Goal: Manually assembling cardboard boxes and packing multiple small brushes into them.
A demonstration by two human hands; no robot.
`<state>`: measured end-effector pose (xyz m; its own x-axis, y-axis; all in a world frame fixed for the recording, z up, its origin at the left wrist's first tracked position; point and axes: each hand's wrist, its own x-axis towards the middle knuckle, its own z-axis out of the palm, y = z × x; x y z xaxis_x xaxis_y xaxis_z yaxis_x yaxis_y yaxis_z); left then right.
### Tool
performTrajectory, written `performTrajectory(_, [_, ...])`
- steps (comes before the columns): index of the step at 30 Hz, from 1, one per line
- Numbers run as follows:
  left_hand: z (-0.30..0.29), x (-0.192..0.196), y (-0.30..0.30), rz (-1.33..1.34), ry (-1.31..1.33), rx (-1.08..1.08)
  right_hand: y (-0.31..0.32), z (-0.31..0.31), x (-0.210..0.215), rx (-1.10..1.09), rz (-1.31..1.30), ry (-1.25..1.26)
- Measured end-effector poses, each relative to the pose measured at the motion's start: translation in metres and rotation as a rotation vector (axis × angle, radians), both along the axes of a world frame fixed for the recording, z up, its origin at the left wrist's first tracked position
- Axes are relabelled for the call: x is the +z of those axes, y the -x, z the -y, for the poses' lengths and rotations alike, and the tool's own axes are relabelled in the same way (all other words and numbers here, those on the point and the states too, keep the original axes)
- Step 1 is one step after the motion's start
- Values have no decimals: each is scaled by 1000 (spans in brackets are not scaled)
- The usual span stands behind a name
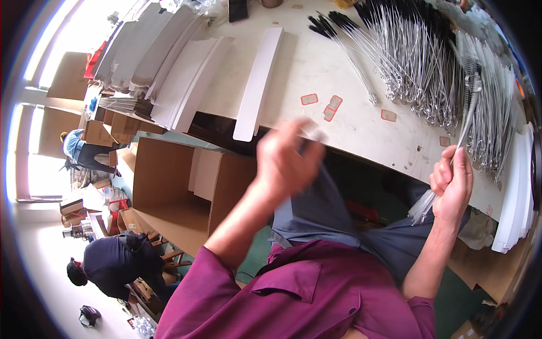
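- Currently the right hand (453,183) is closed around a slim silver bundle (467,121) with clear plastic (422,208) at its lower end, by the front edge of the table (293,73), toward the right corner.
- The left hand (288,158), well apart from the right, is blurred above that front edge, left of its middle; I cannot tell whether it grips anything.
- Farther out, black-bristled wire brushes (415,68) lie heaped toward the far right corner.
- One long white carton (259,85) juts over the front edge.
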<state>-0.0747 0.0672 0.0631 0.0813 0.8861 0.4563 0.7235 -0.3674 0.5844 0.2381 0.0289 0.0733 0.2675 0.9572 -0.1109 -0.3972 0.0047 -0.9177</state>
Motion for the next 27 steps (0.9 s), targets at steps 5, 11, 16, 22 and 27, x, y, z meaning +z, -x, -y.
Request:
performTrajectory(5, [-63,-6,89,-527,123,368,18,1,6,130,329,1])
performTrajectory(11, [-71,2,108,-560,438,389,20,7,-2,214,358,48])
performTrajectory(16, [-57,14,117,142,950,168,29,13,-12,271,422,100])
performTrajectory(22, [-39,-6,83,1082,1045,-82,53,17,-16,429,599,71])
performTrajectory(27, [-35,-18,41,1481,847,-157,58,30,-17,579,571,95])
